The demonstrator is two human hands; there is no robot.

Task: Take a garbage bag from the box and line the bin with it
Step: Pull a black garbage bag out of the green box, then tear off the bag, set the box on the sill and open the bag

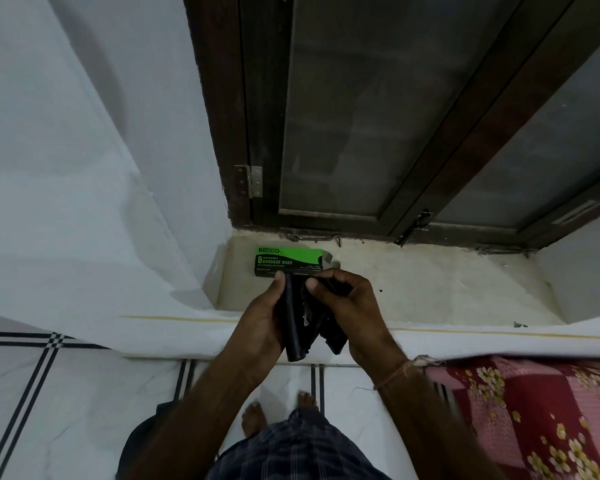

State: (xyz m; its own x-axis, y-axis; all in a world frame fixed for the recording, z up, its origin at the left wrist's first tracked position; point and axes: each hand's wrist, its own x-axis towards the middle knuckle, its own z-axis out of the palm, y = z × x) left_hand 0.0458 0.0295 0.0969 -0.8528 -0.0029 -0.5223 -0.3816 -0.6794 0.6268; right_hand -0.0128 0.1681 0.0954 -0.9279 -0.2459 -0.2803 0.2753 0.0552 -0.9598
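Observation:
A green and black garbage bag box (289, 261) lies on the window sill (430, 285), its right end flap open. Just in front of it, over the sill's front edge, both my hands hold a roll of black garbage bags (297, 327). My left hand (262, 323) grips the roll itself, thumb on top. My right hand (352, 313) pinches a loose black bag end pulled off the roll to the right. A dark bin (142, 441) shows partly at the lower left, behind my left forearm.
A dark wooden window frame (236, 133) with glass panes rises behind the sill. White walls flank the sill. A red floral cloth (534, 410) lies at the lower right. My bare feet (278, 414) stand on white tiled floor with black lines.

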